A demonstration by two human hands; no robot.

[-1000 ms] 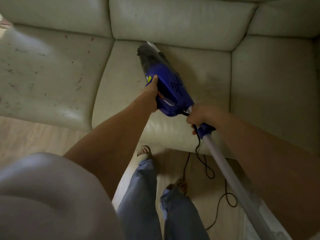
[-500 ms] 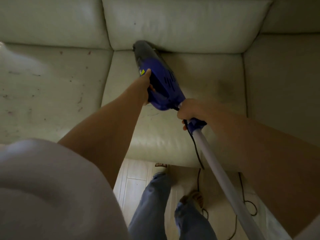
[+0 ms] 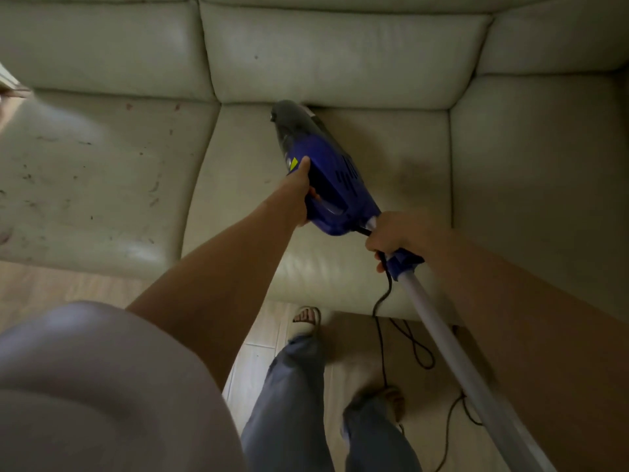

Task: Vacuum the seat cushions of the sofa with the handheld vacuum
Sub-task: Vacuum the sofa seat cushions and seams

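A blue handheld vacuum [image 3: 335, 189] with a dark dust cup lies across the middle seat cushion [image 3: 245, 185] of a pale leather sofa. Its nose sits at the crease where the seat meets the back cushion [image 3: 340, 52]. My left hand [image 3: 299, 195] grips the left side of the vacuum's blue body. My right hand [image 3: 398, 236] is closed around the blue collar where the grey tube [image 3: 452, 349] joins the body. The left seat cushion [image 3: 95, 185] carries dark specks and marks.
The right seat cushion [image 3: 531, 185] lies beside the middle one. A black power cord [image 3: 383, 321] hangs from the vacuum and loops on the pale floor [image 3: 265, 356]. My legs in jeans and sandalled feet stand in front of the sofa. My grey sleeve fills the lower left.
The vacuum first slid forward until its nose reached the back crease. It has stayed there since, with both hands keeping their grip, while my view has shifted.
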